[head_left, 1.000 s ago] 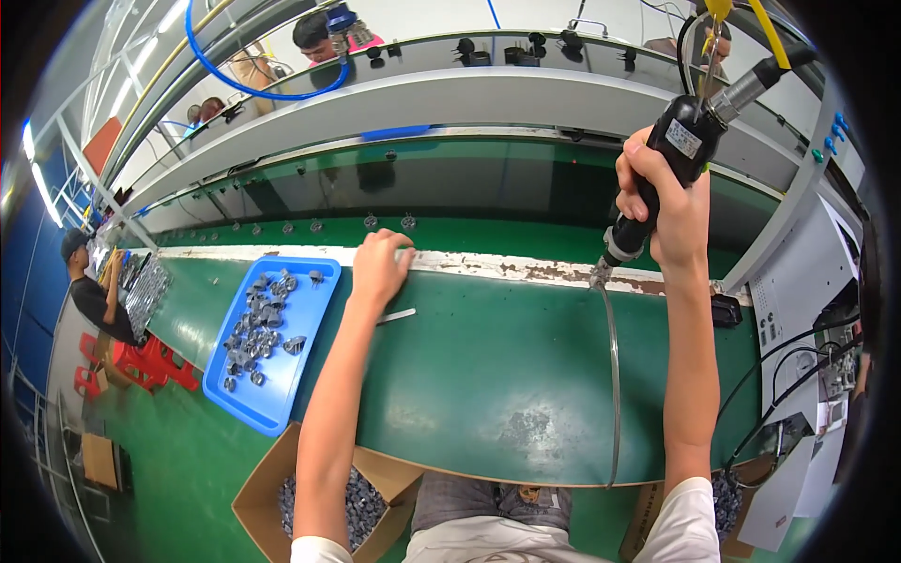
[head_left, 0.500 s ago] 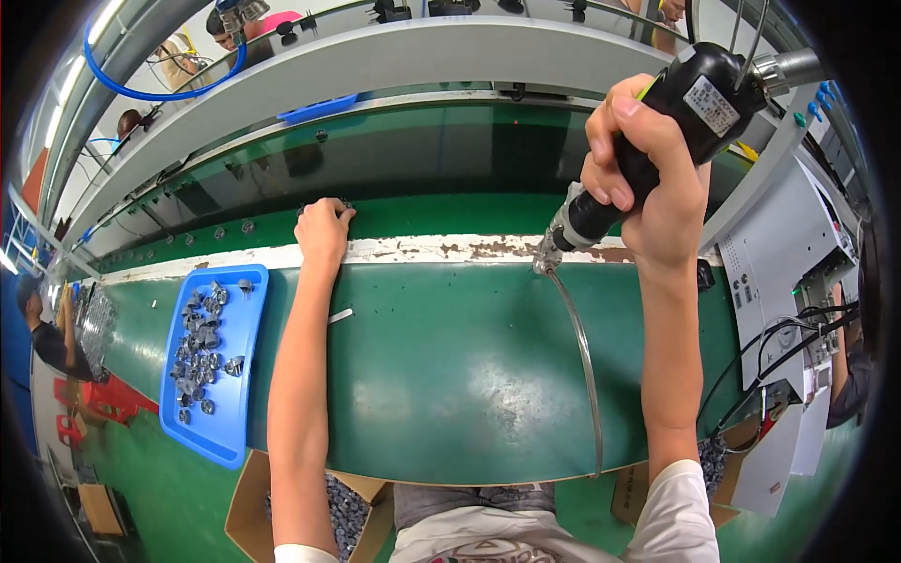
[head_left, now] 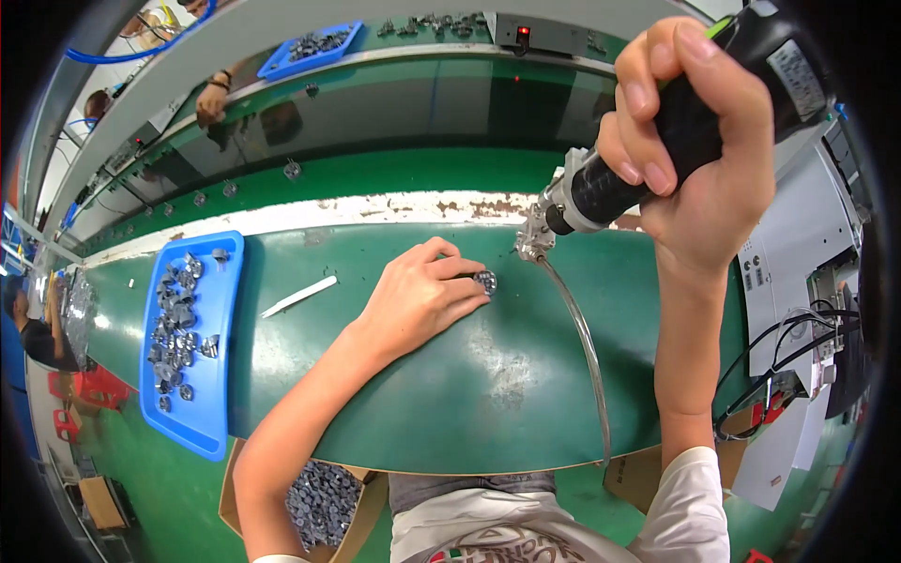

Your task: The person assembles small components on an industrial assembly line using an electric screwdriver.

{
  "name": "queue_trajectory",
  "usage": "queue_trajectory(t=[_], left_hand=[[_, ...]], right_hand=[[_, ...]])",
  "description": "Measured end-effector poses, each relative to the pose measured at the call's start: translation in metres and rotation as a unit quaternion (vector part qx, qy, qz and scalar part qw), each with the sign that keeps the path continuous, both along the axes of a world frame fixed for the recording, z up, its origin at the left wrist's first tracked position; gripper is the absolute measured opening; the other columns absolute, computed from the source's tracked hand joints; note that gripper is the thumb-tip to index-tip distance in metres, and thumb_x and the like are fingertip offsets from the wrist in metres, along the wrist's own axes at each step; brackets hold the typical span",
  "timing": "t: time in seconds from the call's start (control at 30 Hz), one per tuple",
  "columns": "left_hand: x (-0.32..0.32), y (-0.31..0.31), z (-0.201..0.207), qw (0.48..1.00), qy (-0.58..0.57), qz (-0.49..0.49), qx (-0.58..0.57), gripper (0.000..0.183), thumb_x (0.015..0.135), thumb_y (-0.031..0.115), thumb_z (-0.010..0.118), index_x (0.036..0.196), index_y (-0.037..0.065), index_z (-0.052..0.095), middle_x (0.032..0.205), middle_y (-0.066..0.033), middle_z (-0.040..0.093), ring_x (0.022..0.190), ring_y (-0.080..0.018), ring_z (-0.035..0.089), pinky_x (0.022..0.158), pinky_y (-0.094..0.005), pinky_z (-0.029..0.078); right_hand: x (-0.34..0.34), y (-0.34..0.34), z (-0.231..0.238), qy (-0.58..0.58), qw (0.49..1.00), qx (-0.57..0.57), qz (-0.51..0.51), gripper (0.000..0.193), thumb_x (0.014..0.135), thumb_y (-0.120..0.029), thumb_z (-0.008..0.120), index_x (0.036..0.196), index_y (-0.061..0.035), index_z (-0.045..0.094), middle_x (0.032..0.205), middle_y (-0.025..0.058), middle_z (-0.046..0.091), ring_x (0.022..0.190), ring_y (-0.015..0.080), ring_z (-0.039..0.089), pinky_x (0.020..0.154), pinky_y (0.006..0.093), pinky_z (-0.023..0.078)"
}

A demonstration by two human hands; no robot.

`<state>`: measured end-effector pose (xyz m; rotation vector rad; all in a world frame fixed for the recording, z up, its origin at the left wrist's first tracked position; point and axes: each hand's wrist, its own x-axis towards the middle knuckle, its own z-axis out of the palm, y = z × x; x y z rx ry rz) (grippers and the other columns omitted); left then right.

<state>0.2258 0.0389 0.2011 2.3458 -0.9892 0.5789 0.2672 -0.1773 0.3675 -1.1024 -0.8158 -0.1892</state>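
Observation:
My left hand [head_left: 413, 293] rests on the green worktop [head_left: 441, 403], its fingers closed round a small round dark part [head_left: 486, 281]. Raised at the right, my right hand [head_left: 718, 155] grips a black power screwdriver [head_left: 610, 192], tilted with its metal nose [head_left: 535, 235] pointing down and left. That nose is a little to the right of the part and apart from it. From the nose a clear hose [head_left: 584, 342] curves down to the worktop's front edge. Left of my left hand lies a thin white stick [head_left: 300, 296].
A blue tray [head_left: 225, 375] of small dark parts stands at the left. Beyond the white, chipped ledge [head_left: 375, 208] a green belt carries several spaced parts. Below the worktop is a cardboard box of parts [head_left: 324, 502]. At the right stands a white machine [head_left: 788, 272] with black cables.
My left hand has come back from the belt to the worktop, bringing a small round part. My right hand and the screwdriver have shifted slightly; the view has tipped, showing more of the far side.

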Motion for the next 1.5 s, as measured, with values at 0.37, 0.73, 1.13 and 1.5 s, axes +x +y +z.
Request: queue_trajectory(t=[0.37, 0.73, 1.13, 1.5], left_hand=[[-0.003, 0.008, -0.017, 1.0, -0.026, -0.003, 0.009, 0.017, 0.078, 0.014, 0.081, 0.094, 0.009, 0.079, 0.104, -0.0035, 0.076, 0.085, -0.0222, 0.068, 0.072, -0.036, 0.057], [-0.002, 0.01, -0.017, 0.999, -0.001, -0.029, 0.015, 0.023, 0.079, 0.007, 0.075, 0.101, 0.008, 0.079, 0.1, -0.0044, 0.075, 0.092, -0.0231, 0.069, 0.077, -0.0365, 0.058], [0.0, 0.011, -0.016, 0.998, 0.036, -0.038, -0.017, 0.024, 0.08, 0.007, 0.076, 0.103, 0.005, 0.079, 0.1, -0.0074, 0.076, 0.093, -0.0255, 0.069, 0.08, -0.0368, 0.058], [-0.001, 0.007, -0.015, 0.997, 0.049, -0.035, -0.039, 0.021, 0.078, 0.007, 0.078, 0.099, 0.004, 0.079, 0.099, -0.0069, 0.075, 0.098, -0.0264, 0.068, 0.081, -0.0372, 0.059]], right_hand=[[0.001, 0.011, -0.037, 0.048, 0.997, -0.055, 0.007, 0.025, 0.104, -0.024, 0.046, 0.093, -0.0018, 0.051, 0.081, 0.0075, 0.054, 0.043, 0.005, 0.034, 0.047, 0.0225, 0.037], [0.001, 0.013, -0.04, 0.046, 0.996, -0.076, -0.012, 0.025, 0.105, -0.024, 0.046, 0.093, -0.0022, 0.05, 0.079, 0.0072, 0.054, 0.042, 0.0047, 0.034, 0.047, 0.022, 0.037], [0.001, 0.018, -0.043, 0.042, 0.995, -0.08, -0.036, 0.025, 0.105, -0.024, 0.045, 0.093, -0.0026, 0.05, 0.078, 0.0069, 0.053, 0.042, 0.0044, 0.034, 0.046, 0.0215, 0.037], [0.001, 0.02, -0.044, 0.036, 0.994, -0.086, -0.063, 0.025, 0.106, -0.024, 0.044, 0.092, -0.003, 0.05, 0.077, 0.0066, 0.053, 0.042, 0.0041, 0.034, 0.045, 0.0211, 0.037]])
